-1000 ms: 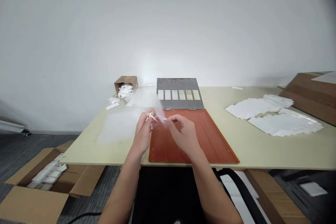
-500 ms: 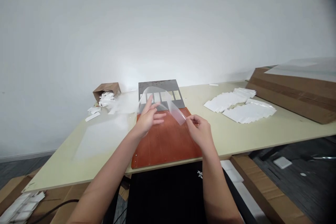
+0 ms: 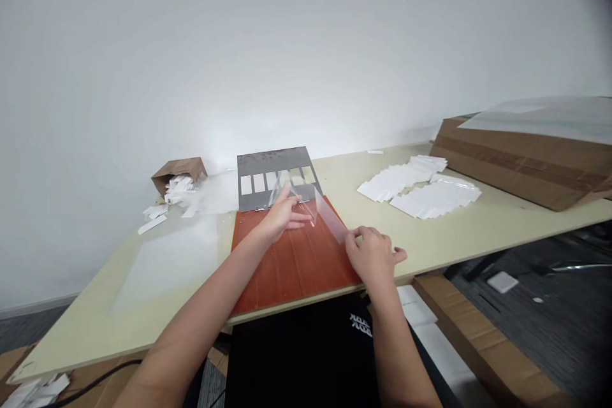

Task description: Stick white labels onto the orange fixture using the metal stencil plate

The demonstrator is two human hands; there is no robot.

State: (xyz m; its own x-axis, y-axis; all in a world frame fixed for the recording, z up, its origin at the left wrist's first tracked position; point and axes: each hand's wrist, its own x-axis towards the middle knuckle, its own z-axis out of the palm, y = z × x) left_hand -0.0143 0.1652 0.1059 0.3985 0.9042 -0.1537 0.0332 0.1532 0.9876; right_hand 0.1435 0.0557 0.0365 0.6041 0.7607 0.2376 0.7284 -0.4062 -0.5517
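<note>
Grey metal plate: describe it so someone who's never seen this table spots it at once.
On the pale table, find the red-brown board in front of the person. The grey metal plate sits at its far edge; it alone has a row of rectangular windows.

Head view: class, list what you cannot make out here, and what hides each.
Film: edges lost, transparent against the board.
Right hand: grip on the film hidden by its own knuckles.
Left hand: grip unclear through the film's glare.
Slips: too small to read.
Carton: cut off by the right edge.
</note>
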